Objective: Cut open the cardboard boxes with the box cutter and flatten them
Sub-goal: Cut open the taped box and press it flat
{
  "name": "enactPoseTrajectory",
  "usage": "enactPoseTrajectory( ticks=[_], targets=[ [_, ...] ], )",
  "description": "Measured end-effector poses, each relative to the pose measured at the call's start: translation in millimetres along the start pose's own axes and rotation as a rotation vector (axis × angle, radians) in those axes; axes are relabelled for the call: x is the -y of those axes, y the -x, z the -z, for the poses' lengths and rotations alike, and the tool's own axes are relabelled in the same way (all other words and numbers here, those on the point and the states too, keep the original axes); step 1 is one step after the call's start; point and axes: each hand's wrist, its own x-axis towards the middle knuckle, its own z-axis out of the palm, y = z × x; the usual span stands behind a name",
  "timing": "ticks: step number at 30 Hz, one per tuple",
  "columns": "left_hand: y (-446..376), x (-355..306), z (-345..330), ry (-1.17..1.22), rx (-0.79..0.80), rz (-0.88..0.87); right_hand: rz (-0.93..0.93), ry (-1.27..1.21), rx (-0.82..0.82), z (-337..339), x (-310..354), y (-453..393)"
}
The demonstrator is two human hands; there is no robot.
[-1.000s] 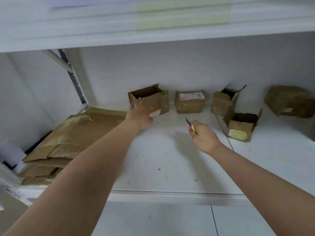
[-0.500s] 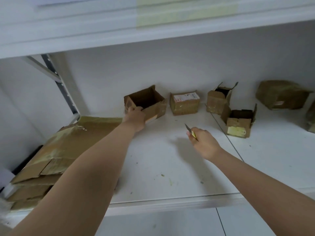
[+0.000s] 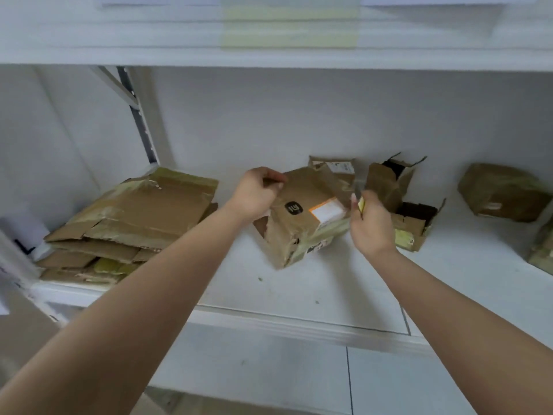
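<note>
A brown cardboard box (image 3: 302,217) with a black round logo and an orange-edged white label stands tilted in the middle of the white shelf (image 3: 299,292). My left hand (image 3: 257,193) grips its upper left edge. My right hand (image 3: 371,223) is at the box's right side, shut on a yellow box cutter (image 3: 361,204); its blade is hidden. A stack of flattened cardboard (image 3: 131,220) lies at the left end of the shelf.
Behind the held box a small labelled box (image 3: 338,166) stands by the back wall. Two opened boxes (image 3: 389,181) (image 3: 416,223) sit just right of my right hand. A taped box (image 3: 502,193) and another box (image 3: 541,250) lie far right. An upper shelf (image 3: 269,55) hangs overhead.
My left hand has pulled the open box from the back wall toward the shelf's middle and tipped it over. My right hand with the cutter has moved up to the box's right side.
</note>
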Motion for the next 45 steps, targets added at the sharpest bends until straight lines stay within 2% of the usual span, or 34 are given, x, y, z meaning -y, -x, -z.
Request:
enactPoseTrajectory(
  ticks=[2, 4, 6, 8, 9, 11, 14, 16, 18, 27, 35, 45],
  targets=[
    [8.7, -2.7, -9.6, 0.067, 0.044, 0.108, 0.013, -0.005, 0.014, 9.9, -5.9, 0.3],
    [17.3, 2.7, -16.9, 0.021, 0.069, 0.228, 0.018, -0.012, 0.044, 18.4, -15.2, 2.8],
    [23.4, 11.3, -21.7, -0.102, 0.036, 0.288, 0.003, -0.024, 0.079, 25.4, -24.8, 6.2],
    [28.6, 14.0, -23.8, -0.379, -0.001, 0.293, -0.032, -0.026, 0.129, 29.8, -34.8, 9.3],
    [30.9, 10.9, -25.0, -0.506, -0.018, 0.261, -0.054, -0.027, 0.152, 30.4, -40.5, 10.5],
    [34.3, -1.9, -32.8, -0.556, -0.026, 0.122, -0.11, -0.034, 0.207, 29.1, -52.2, 13.7],
    [41.3, -16.9, -54.0, -0.62, 0.134, -0.119, -0.173, -0.093, 0.323, 22.3, -67.9, 20.9],
    [48.2, -14.6, -68.8, -0.765, 0.278, -0.115, -0.192, -0.132, 0.389, 19.0, -74.6, 24.9],
    [52.3, -8.5, -77.5, -0.854, 0.336, -0.061, -0.206, -0.184, 0.41, 17.9, -80.5, 27.9],
    [57.0, -24.7, -96.0, -0.869, 0.335, 0.032, -0.414, -0.425, 0.298, 5.8, -91.5, 27.4],
    [60.7, -22.6, -94.9, -0.877, 0.338, 0.017, -0.431, -0.455, 0.33, -7.2, -80.9, 19.2],
    [58.5, -24.6, -97.5, -0.844, 0.346, 0.049, -0.443, -0.469, 0.287, -16.8, -78.1, 8.6]
  ],
)
